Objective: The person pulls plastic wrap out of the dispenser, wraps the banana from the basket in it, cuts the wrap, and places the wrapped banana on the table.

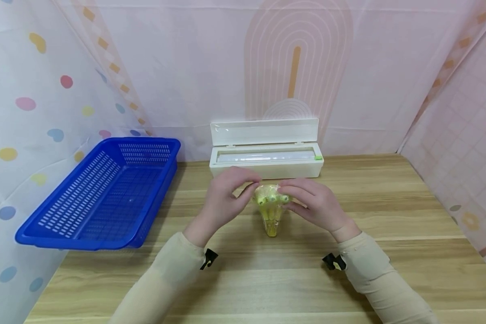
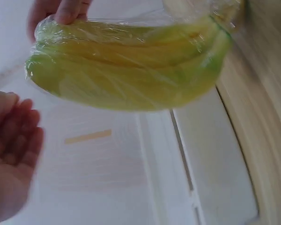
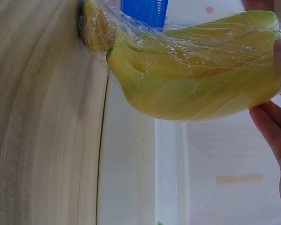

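A bunch of bananas [image 1: 272,211] covered in clear plastic wrap is upright over the middle of the table, stem end down and tips up. Creases of the film shine along the fruit [image 2: 126,65] in the left wrist view. My right hand [image 1: 313,202] grips the bunch near its tips, thumb on one side and fingers on the other. At the left of the tips is my left hand [image 1: 228,193], its fingers loosely bent. A gap separates that hand [image 2: 14,154] from the bananas in the left wrist view, and no object shows between its fingers.
Behind the hands stands a white cling film box [image 1: 266,172] with its lid raised and a roll inside. A blue plastic basket [image 1: 151,216] sits at the left of the wooden table [image 1: 389,216]. A patterned cloth [image 1: 186,67] hangs along the back and sides.
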`<control>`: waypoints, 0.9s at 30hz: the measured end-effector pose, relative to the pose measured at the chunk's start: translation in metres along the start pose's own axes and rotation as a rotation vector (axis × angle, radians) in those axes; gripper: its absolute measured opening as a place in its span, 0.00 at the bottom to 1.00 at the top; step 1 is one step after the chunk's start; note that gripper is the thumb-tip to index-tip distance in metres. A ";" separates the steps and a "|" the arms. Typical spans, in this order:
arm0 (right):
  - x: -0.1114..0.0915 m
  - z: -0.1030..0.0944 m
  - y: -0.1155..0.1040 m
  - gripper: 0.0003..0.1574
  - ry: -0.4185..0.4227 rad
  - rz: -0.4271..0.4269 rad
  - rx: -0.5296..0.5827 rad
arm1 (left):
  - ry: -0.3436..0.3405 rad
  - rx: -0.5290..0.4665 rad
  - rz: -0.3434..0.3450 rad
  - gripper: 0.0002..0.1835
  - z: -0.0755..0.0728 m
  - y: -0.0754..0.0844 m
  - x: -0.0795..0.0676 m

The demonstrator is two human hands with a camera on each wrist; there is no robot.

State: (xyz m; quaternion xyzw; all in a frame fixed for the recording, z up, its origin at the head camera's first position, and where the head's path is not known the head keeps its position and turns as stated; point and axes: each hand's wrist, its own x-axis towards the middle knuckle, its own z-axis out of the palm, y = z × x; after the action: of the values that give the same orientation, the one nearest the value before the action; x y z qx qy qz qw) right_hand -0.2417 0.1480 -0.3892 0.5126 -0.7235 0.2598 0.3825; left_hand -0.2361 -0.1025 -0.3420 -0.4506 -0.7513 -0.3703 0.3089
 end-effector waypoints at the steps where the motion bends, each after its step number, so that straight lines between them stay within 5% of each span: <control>1: 0.000 0.000 0.000 0.20 0.002 -0.001 0.002 | 0.019 0.059 0.100 0.06 -0.001 0.000 -0.002; 5: 0.000 0.001 0.001 0.20 0.005 -0.001 0.003 | 0.022 0.237 0.385 0.07 -0.005 0.000 -0.007; 9: -0.002 0.001 0.001 0.21 0.002 0.003 0.000 | -0.042 0.324 0.491 0.11 -0.004 -0.001 -0.014; 17: -0.004 0.000 -0.001 0.20 -0.002 -0.014 0.016 | -0.126 0.285 0.458 0.23 0.009 -0.004 -0.025; 27: -0.001 -0.004 -0.002 0.18 0.007 -0.055 0.030 | -0.066 0.279 0.423 0.21 0.020 -0.002 -0.034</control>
State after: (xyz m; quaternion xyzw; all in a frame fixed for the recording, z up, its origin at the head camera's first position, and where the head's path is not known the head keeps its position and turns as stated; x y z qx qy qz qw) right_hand -0.2381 0.1507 -0.3877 0.5372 -0.7038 0.2617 0.3842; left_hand -0.2270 -0.1018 -0.3800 -0.5627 -0.6936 -0.1755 0.4141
